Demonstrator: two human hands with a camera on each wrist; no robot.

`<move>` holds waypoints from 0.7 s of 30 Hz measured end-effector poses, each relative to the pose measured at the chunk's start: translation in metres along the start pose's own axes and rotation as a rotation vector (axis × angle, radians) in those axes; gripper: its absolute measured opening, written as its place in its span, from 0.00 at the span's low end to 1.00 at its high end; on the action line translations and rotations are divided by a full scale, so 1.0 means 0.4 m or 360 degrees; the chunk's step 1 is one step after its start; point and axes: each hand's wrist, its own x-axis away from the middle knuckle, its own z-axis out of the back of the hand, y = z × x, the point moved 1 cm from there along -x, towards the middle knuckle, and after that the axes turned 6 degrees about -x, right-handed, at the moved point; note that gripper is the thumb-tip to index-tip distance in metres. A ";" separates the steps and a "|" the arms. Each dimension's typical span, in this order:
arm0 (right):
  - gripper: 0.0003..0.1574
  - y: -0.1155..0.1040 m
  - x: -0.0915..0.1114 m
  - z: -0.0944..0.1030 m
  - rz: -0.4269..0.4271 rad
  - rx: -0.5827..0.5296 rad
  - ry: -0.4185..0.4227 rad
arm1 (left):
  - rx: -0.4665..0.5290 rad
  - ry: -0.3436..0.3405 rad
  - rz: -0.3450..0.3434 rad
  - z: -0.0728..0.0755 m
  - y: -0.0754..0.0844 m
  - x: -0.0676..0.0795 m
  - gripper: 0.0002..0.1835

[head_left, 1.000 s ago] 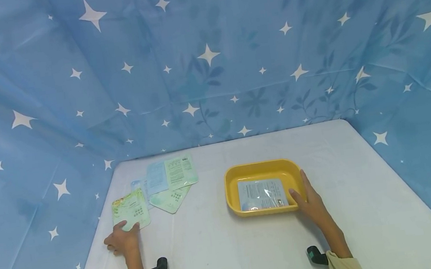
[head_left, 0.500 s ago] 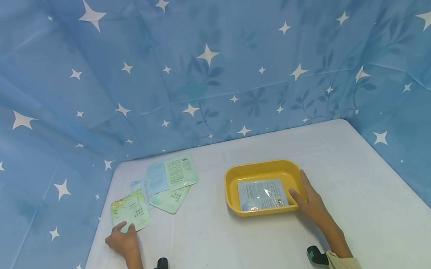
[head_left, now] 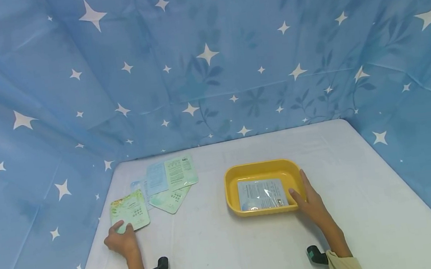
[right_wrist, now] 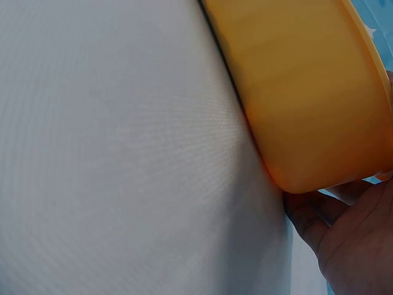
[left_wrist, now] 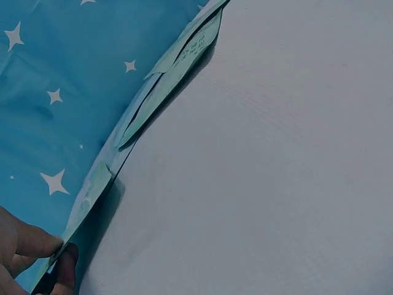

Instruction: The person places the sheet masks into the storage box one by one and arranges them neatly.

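Observation:
My left hand (head_left: 121, 241) pinches the near edge of a pale green face mask packet (head_left: 131, 210) printed with flowers, at the left of the table. In the left wrist view, the thumb and fingers (left_wrist: 43, 241) hold that edge, and the packet (left_wrist: 92, 200) stands tilted with a shadow beneath. My right hand (head_left: 312, 203) grips the right end of a yellow plastic tray (head_left: 268, 211), thumb inside the rim and fingers along the outer wall. Inside the tray lies a grey-blue packet (head_left: 262, 194). The right wrist view shows fingers at the tray's lower corner (right_wrist: 307, 166).
Behind the held packet, several more packets overlap: a light blue one (head_left: 156, 177), a green one (head_left: 181, 173) and another green one (head_left: 170, 199) below them. A white cloth (head_left: 222, 255) covers the table. A blue star-patterned curtain (head_left: 209, 86) stands along its back and sides.
The left fingers have shifted their hold at the packet's near edge, and the packet has moved slightly left. The right hand and the tray have stayed where they were.

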 end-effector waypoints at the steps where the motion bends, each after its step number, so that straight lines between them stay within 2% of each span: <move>1: 0.53 0.001 0.000 0.000 0.0001 0.0002 0.0001 | 0.0008 0.0001 0.0007 0.000 -0.001 -0.002 0.19; 9: 0.53 0.002 0.002 0.002 -0.0013 -0.0001 0.0000 | 0.0054 -0.0027 0.0109 0.003 -0.006 -0.012 0.20; 16: 0.53 0.006 0.000 0.000 -0.0012 -0.0007 -0.0001 | 0.0151 -0.0071 0.0224 0.008 0.004 -0.007 0.21; 21: 0.53 0.006 -0.001 0.000 0.0003 -0.0005 -0.0001 | 0.0186 -0.0060 0.0261 0.010 0.008 -0.005 0.22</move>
